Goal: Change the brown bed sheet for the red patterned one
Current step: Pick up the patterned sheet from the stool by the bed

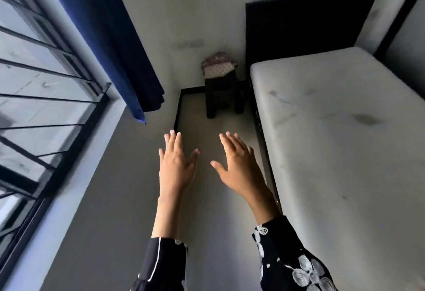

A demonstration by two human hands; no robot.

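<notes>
Beside the bare, stained mattress [345,141], over the floor [207,221], the left hand [177,166] and right hand [239,164] hovered with fingers straight and spread, holding nothing; where either sheet lay could not be told.

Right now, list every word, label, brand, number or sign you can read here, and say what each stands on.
No readable text.
The small patterned pink bag on the dark stool: repeating print, too blurred to read.
The bare white mattress: stains only, no label visible.
The pale wall plates: blurred, no markings legible.
</notes>
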